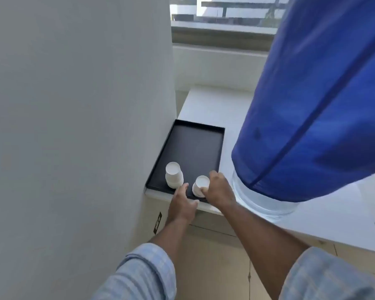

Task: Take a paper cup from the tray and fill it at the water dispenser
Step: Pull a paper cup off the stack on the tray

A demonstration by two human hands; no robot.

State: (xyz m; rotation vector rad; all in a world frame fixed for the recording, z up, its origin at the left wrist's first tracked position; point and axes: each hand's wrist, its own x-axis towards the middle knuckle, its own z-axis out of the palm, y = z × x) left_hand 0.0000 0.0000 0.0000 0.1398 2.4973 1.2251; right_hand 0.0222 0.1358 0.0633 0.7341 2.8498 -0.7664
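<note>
A black tray (195,144) lies on a white counter beside the wall. Near its front edge stands a short stack of white paper cups (173,175), upside down. To its right stands a single white paper cup (200,185), also upside down, and my right hand (219,189) is closed around its right side. My left hand (183,204) rests on the tray's front edge, fingers loosely apart, holding nothing. At the right rises the water dispenser's big blue bottle (316,118) on its clear neck (262,202). The dispenser's taps are out of view.
A grey wall (74,126) runs close along the tray's left side. The white counter (214,105) stretches back to a window ledge. Tiled floor (225,256) shows below the counter edge, and a small dark socket plate (157,223) sits low on the wall.
</note>
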